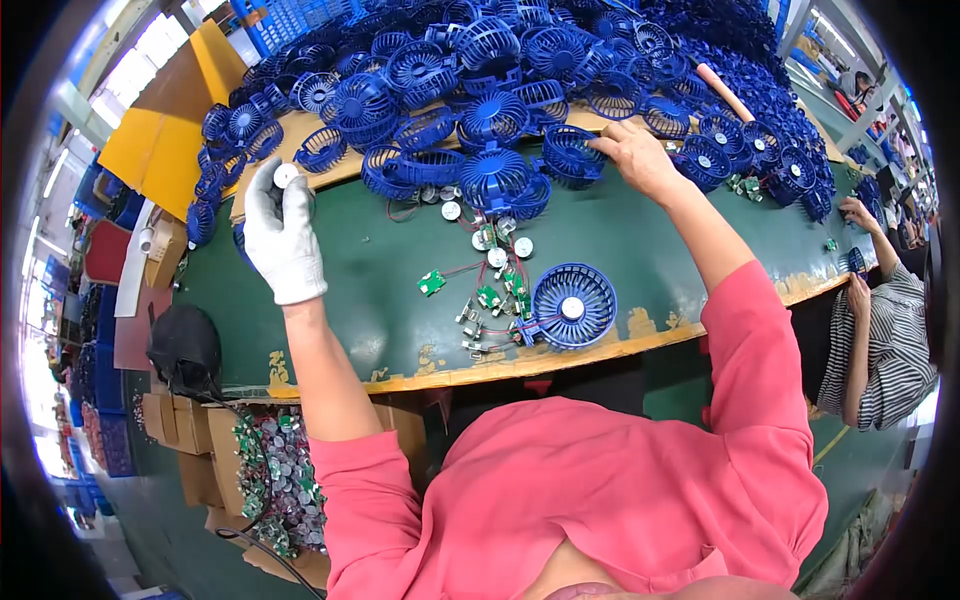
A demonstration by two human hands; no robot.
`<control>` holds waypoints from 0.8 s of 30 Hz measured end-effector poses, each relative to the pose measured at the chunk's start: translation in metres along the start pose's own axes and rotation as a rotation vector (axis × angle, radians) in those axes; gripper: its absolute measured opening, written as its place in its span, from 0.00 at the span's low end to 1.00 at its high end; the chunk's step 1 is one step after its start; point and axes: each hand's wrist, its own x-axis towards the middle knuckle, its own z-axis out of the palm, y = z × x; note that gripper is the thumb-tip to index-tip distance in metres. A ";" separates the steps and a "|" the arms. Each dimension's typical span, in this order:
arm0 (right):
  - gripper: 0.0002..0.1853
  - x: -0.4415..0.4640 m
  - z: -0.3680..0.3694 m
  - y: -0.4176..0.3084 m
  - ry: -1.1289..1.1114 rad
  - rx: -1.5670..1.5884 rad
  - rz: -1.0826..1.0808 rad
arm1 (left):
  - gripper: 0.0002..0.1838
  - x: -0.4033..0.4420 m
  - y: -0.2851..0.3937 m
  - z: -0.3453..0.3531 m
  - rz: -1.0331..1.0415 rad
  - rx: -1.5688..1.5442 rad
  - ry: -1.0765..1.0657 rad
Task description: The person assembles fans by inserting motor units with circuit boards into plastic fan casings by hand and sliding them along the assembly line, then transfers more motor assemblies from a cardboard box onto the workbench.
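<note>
At upper centre of the frame, my right hand point(640, 158) pinches a blue cage point(571, 158) (gently is best, ribs could bend), while my left hand point(280, 235) grasps a white disc point(286, 175).

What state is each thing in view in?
Left hand: gloved, pinching
White disc: held raised
Right hand: bare, gripping
Far blue cage: gripped at its rim
Near blue cage: open side up, white hub inside
Green board: loose, wired
Carton: open, filled

Single head-worn view, facing forward and steeply down, worktop within arm's reach, wide fisheye
</note>
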 end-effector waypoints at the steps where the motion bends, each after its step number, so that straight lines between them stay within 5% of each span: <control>1: 0.14 0.000 0.001 0.003 0.004 0.001 -0.002 | 0.16 -0.001 0.003 0.001 0.003 0.002 0.003; 5: 0.11 0.002 -0.018 -0.003 -0.050 0.089 0.002 | 0.17 -0.002 0.014 0.004 0.140 -0.127 0.261; 7: 0.09 0.002 -0.032 -0.014 0.043 0.276 0.064 | 0.18 -0.002 0.003 0.001 0.213 0.040 0.150; 9: 0.08 -0.001 -0.059 -0.037 0.071 0.407 0.112 | 0.17 -0.010 0.000 0.011 -0.008 -0.088 0.031; 11: 0.09 -0.007 -0.097 -0.075 -0.063 0.767 0.258 | 0.17 -0.018 0.007 0.017 -0.005 -0.126 0.010; 15: 0.11 -0.033 -0.128 -0.142 0.069 0.530 -0.139 | 0.20 -0.039 0.047 0.021 -0.213 -0.485 -0.024; 20: 0.11 -0.056 -0.116 -0.172 -0.151 0.579 -0.155 | 0.23 -0.075 0.081 0.002 -0.291 -0.305 -0.547; 24: 0.23 -0.056 -0.119 -0.169 -0.047 0.647 -0.130 | 0.36 -0.109 0.102 0.014 -0.661 -0.296 -0.783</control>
